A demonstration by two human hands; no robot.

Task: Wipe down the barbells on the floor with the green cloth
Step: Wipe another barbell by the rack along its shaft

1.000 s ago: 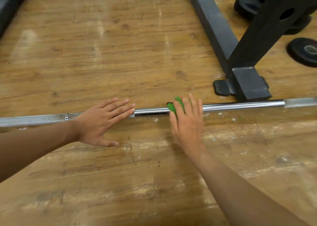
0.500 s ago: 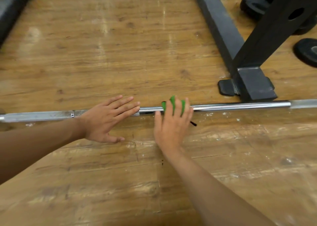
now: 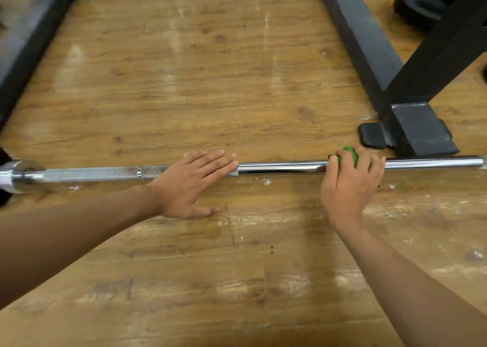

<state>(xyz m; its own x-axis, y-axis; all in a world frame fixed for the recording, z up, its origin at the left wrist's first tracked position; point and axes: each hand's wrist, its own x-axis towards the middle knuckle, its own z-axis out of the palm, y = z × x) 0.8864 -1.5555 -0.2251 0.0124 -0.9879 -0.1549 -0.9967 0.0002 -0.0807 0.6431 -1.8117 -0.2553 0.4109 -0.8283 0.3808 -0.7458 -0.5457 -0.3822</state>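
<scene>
We find the barbell [image 3: 276, 168] lying on the wooden floor [image 3: 210, 83], running left to right across the middle of the frame. The left hand [image 3: 189, 186] lies flat on it at centre, fingers [image 3: 216, 159] straight and unclenched, pinning the knurled part. At right of centre the right hand [image 3: 350, 186] has its fingers [image 3: 345, 162] curled over the green cloth [image 3: 352, 154], gripping it against the smooth shaft, near the black rack foot [image 3: 419, 133]. To wipe well, we judge the cloth should wrap round the shaft under firm, even pressure, sliding in long strokes, while the flat palm stops any rolling. The bar's underside needs a turn too.
</scene>
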